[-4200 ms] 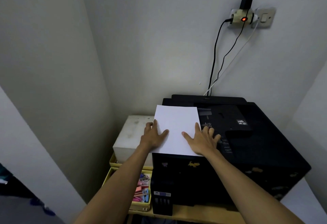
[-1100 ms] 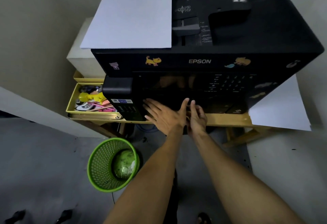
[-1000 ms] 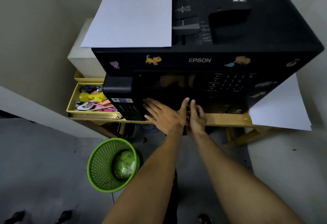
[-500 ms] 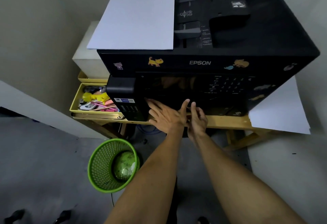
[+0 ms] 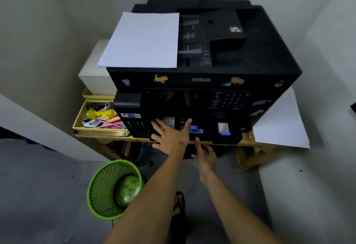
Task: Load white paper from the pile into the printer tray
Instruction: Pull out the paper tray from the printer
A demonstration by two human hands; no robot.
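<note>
A black Epson printer (image 5: 202,79) stands on a wooden table. A white paper sheaf (image 5: 142,39) lies on its top left. More white paper (image 5: 279,122) sticks out from under its right side. The printer tray (image 5: 210,138) is slid partly out at the bottom front, showing two blue guides (image 5: 195,129). My left hand (image 5: 169,136) rests on the tray's left part with its fingers spread. My right hand (image 5: 205,154) is at the tray's front lip, with its fingers reaching under it.
A green mesh bin (image 5: 113,188) stands on the floor at lower left. A yellow box of stationery (image 5: 79,120) and a white box (image 5: 94,78) sit left of the printer. Walls close in on both sides. A sandalled foot (image 5: 179,203) is below.
The tray has slid out of the printer's front, and its blue guides now show. My left hand has spread onto it and my right hand has dropped to its lip. The view has pulled back.
</note>
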